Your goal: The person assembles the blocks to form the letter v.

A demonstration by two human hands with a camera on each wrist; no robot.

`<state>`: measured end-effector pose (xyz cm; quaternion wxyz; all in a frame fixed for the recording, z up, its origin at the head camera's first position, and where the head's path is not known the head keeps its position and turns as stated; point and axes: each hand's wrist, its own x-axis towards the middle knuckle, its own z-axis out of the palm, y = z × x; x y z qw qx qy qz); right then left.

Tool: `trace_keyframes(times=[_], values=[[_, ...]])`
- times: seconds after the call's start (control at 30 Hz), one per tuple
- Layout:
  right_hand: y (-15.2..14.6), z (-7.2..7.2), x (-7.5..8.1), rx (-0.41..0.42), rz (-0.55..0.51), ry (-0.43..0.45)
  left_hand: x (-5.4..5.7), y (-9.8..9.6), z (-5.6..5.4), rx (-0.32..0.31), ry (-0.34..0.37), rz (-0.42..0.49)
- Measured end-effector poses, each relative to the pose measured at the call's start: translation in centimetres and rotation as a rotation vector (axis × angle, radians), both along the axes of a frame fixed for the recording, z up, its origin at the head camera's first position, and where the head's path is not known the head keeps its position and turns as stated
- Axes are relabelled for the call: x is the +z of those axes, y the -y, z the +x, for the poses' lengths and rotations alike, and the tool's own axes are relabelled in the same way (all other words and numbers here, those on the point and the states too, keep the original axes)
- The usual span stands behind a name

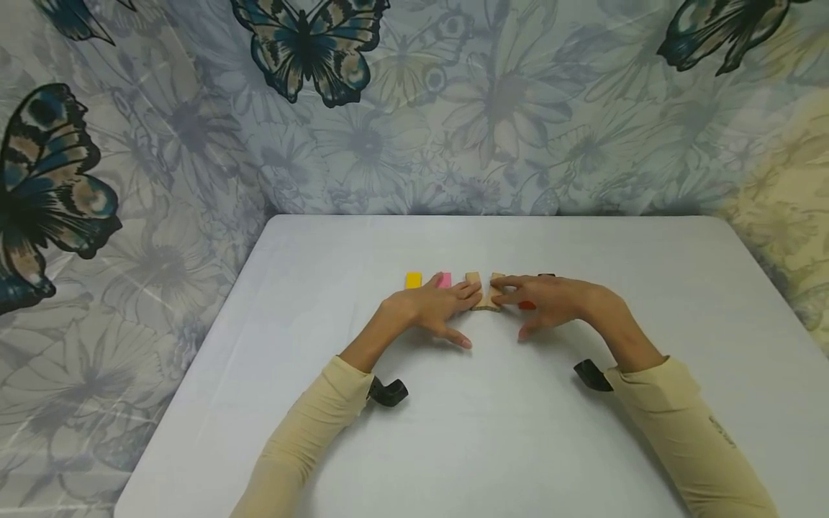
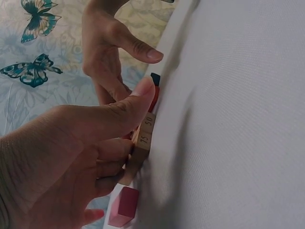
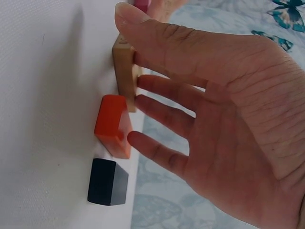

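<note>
Flat-faced wooden blocks [image 2: 145,128], pale and grained, stand near the centre of the left-wrist view, with a smooth pink block [image 2: 124,207] below them. In the right-wrist view, a glossy orange block [image 3: 110,119] and an angular dark block [image 3: 101,182] sit left of centre on the white, finely textured table [image 1: 492,432]. A printed 50 reads clearly only in the left-wrist view; only the head view shows the yellow block [image 1: 413,280]. Both grips are apart, thumbs away from fingers. The wooden blocks lie between left hand [image 1: 435,306] and right hand [image 1: 558,301], just right of the head view's centre, at the fingertips.
</note>
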<state>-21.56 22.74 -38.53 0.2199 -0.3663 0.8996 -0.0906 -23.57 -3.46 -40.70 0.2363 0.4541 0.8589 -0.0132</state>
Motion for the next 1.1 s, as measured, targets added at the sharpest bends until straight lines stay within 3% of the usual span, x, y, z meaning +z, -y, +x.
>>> trace_keyframes(times=[0.27, 0.9, 1.03, 1.1], values=[[-0.2, -0.1, 0.2, -0.001, -0.007, -0.018, 0.1, 0.2, -0.1, -0.008, -0.026, 0.028], [0.3, -0.4, 0.4, -0.006, 0.01, -0.002, -0.3, 0.9, -0.8, -0.003, 0.015, 0.059], [0.0, -0.2, 0.2, -0.022, -0.01, -0.009, -0.8, 1.1, -0.9, -0.026, 0.006, 0.081], [-0.4, 0.1, 0.0, -0.028, -0.045, -0.039, -1.2, 1.1, -0.9, -0.064, -0.037, 0.086]])
